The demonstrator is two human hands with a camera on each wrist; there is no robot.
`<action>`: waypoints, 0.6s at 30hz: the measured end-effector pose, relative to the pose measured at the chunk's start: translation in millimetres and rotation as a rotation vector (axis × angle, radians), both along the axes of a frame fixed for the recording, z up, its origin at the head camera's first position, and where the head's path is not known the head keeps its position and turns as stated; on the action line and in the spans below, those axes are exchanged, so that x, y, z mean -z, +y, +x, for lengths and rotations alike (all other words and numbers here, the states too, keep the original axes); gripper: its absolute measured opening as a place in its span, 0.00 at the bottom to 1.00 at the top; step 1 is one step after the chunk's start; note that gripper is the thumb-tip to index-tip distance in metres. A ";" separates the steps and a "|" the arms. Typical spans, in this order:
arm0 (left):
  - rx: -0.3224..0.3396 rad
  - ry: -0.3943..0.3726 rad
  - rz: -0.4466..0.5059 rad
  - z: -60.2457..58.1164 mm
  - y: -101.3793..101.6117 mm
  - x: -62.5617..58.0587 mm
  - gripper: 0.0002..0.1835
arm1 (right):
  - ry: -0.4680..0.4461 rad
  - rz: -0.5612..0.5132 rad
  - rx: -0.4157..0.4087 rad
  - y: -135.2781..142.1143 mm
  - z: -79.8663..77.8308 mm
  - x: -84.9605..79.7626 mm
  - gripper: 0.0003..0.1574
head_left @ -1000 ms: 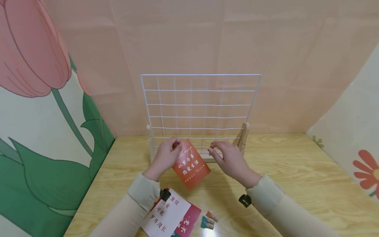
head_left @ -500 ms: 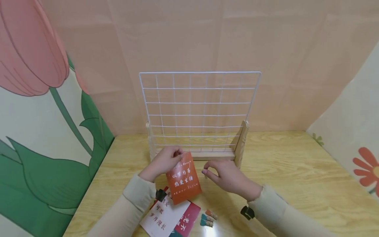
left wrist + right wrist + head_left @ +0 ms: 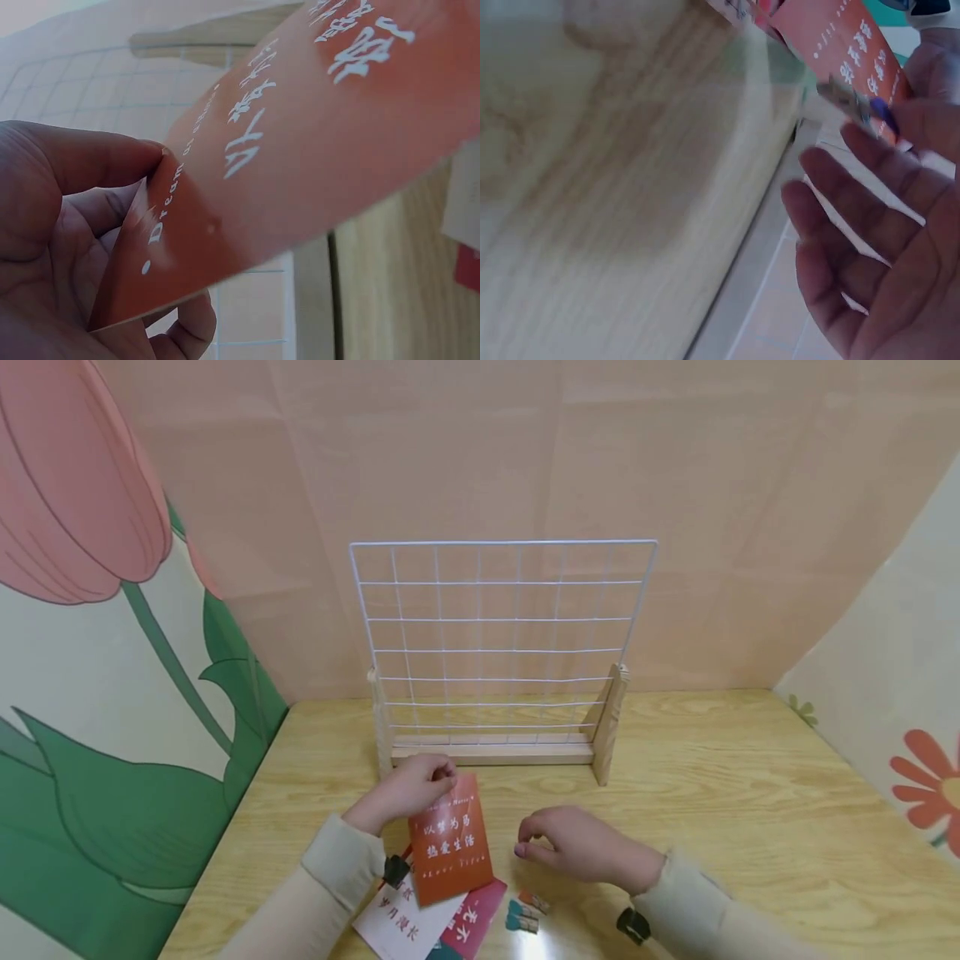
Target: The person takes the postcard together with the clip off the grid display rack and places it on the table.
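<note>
My left hand (image 3: 415, 789) pinches an orange-red card (image 3: 452, 847) with white lettering near its top left corner. In the left wrist view, thumb and fingers grip the lettered card (image 3: 300, 150) from both sides. My right hand (image 3: 573, 843) is bent over the table to the right of the card. The right wrist view shows a small wooden clothespin (image 3: 844, 97) with a purple end, pinched between thumb and forefinger; the other fingers of the right hand (image 3: 885, 232) are loosely bent. Below the held card lie a white lettered card (image 3: 405, 922) and a crimson card (image 3: 480, 910).
Several small clothespins (image 3: 525, 914), teal and orange, lie right of the cards. A white wire grid (image 3: 502, 618) stands upright in a wooden base (image 3: 491, 754) behind the hands. The wood-grain table (image 3: 735, 793) reaches a pink cloth backdrop (image 3: 750, 527).
Both hands have come down and nearer, away from the wire grid. The orange-red card has swung more upright and now overlaps the cards on the table.
</note>
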State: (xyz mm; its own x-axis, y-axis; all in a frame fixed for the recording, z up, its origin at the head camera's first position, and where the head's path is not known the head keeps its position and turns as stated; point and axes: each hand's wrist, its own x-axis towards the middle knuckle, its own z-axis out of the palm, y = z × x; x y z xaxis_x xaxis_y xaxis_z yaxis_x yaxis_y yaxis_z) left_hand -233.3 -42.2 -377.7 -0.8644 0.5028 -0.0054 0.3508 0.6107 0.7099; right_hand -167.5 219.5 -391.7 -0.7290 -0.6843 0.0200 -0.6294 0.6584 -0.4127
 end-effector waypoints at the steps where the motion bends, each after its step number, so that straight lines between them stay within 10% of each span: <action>1: -0.005 -0.020 0.001 0.6 -0.4 2.0 0.05 | -0.033 0.002 -0.013 -0.4 1.0 1.3 0.09; 18: 0.048 -0.046 -0.101 14.9 -1.9 42.2 0.06 | -0.089 0.038 -0.087 -6.0 12.6 24.8 0.08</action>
